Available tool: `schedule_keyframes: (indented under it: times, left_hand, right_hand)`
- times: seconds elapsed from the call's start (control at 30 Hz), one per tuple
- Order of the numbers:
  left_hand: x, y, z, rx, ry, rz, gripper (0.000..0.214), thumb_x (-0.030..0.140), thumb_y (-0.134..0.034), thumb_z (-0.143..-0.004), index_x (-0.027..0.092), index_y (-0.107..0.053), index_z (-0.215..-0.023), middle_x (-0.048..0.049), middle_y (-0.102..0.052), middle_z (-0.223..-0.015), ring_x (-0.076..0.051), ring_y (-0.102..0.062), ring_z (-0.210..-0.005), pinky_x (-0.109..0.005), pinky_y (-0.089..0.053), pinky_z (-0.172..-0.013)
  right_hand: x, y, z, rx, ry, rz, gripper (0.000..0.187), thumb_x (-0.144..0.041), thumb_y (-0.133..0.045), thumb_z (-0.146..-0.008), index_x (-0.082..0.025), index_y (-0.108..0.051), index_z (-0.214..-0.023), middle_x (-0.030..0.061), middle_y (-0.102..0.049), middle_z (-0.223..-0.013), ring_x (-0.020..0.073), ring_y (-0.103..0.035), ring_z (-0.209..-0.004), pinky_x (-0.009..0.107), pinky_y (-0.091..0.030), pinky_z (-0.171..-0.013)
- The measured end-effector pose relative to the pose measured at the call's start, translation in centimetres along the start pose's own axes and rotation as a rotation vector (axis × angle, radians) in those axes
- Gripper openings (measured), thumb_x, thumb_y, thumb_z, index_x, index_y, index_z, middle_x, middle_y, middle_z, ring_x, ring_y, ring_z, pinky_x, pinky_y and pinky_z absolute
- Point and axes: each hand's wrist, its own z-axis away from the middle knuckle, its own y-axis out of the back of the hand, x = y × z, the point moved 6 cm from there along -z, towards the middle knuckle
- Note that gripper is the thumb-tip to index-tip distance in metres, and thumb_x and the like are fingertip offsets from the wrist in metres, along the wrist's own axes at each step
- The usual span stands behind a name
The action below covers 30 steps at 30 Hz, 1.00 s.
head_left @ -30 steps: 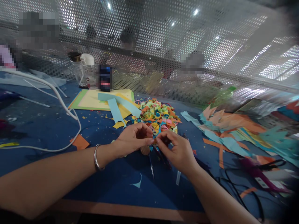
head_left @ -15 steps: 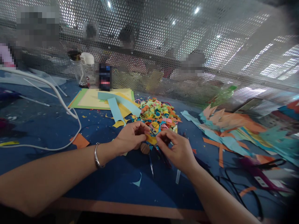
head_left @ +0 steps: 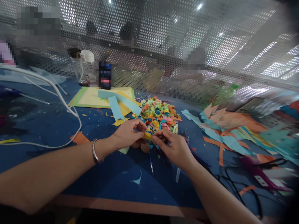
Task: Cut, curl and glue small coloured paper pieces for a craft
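Note:
My left hand and my right hand meet just in front of a heap of curled coloured paper pieces on the blue table. Both hands pinch a small yellow paper strip between their fingertips. A silver bangle circles my left wrist. Under the hands lies a small round tan object, and scissors rest on the table just below them.
Yellow and green sheets with light blue strips lie behind the heap. Orange and blue offcuts spread at the right, near black cables and a purple tool. A white cable loops at left. A bottle stands by the perforated metal screen.
Both hands have shifted slightly up and toward the heap, and the yellow strip now shows stretched between their fingertips.

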Motion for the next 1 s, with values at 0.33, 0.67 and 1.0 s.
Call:
schedule_keyframes:
  times: [0.33,0.67,1.0]
  left_hand:
    - [-0.5,-1.1,0.7,-0.155,0.222,0.032,0.024,0.005,-0.052,-0.083,0.018,-0.051,-0.103,0.0049,-0.06,-0.07,-0.012,-0.066,-0.049,-0.022,-0.055,-0.049]
    - [0.6,-0.5,1.4,-0.172,-0.051,-0.441,0.023,0.032,-0.06,-0.085,0.02,-0.052,-0.102,0.0023,-0.061,-0.071,-0.014,-0.063,-0.053,-0.023,-0.046,-0.049]
    - [0.4,-1.2,1.3,-0.285,-0.101,-0.565,0.024,0.016,-0.065,-0.074,0.018,-0.061,-0.098,0.0019,-0.066,-0.073,-0.015,-0.062,-0.067,-0.024,-0.042,-0.06]
  right_hand:
    - [0.6,-1.5,-0.3,-0.106,-0.084,0.029,0.014,-0.032,-0.057,-0.09,-0.021,-0.06,-0.082,-0.0014,-0.059,-0.067,0.0137,-0.055,-0.061,0.025,-0.042,-0.057]
    - [0.8,-2.5,-0.4,-0.178,-0.037,0.118,0.008,-0.014,-0.053,-0.083,-0.02,-0.059,-0.082,0.0,-0.061,-0.071,0.0145,-0.055,-0.063,0.026,-0.041,-0.06]
    - [0.4,-2.2,0.2,-0.131,0.04,0.08,0.009,-0.023,-0.052,-0.09,-0.021,-0.059,-0.085,0.0,-0.061,-0.073,0.0148,-0.055,-0.065,0.027,-0.042,-0.063]
